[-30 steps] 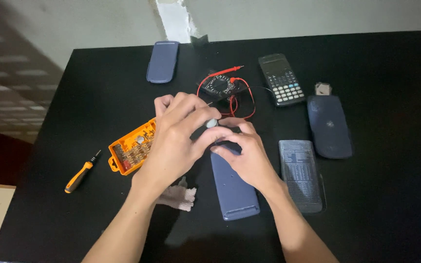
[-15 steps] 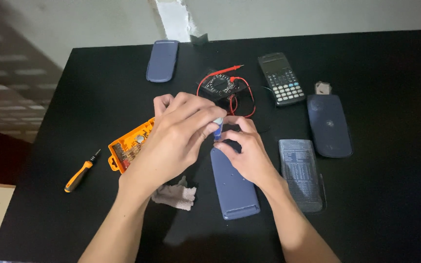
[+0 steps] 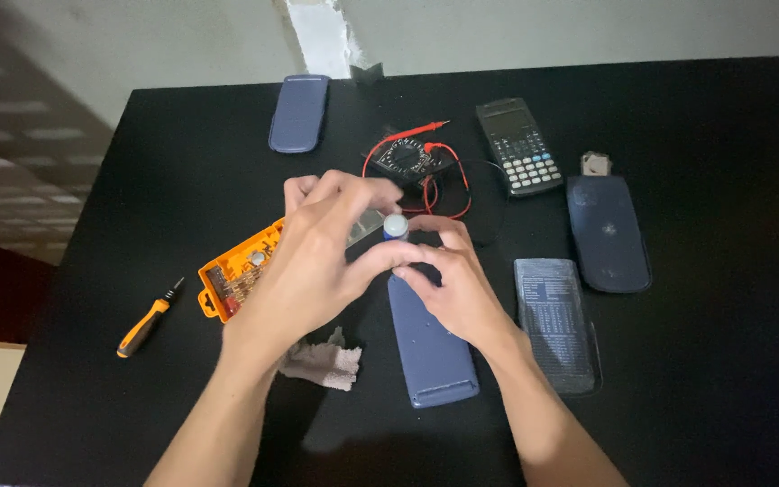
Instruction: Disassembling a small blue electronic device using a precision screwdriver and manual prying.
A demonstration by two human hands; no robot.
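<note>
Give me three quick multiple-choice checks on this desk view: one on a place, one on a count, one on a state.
1. Where does the screwdriver lie?
A. left of the orange bit case
B. on the calculator
C. beside the cloth

2. How many separate blue slide covers lie away from the hands?
A. one
B. two
C. four

3. How is the small blue-capped part held?
A. lying loose on the table
B. pinched between fingers of the left hand and right hand
C. resting on the multimeter

Answers: 1 A, it lies apart near the table's left edge; 2 B, one far, one right; 3 B, both hands' fingertips close around it.
</note>
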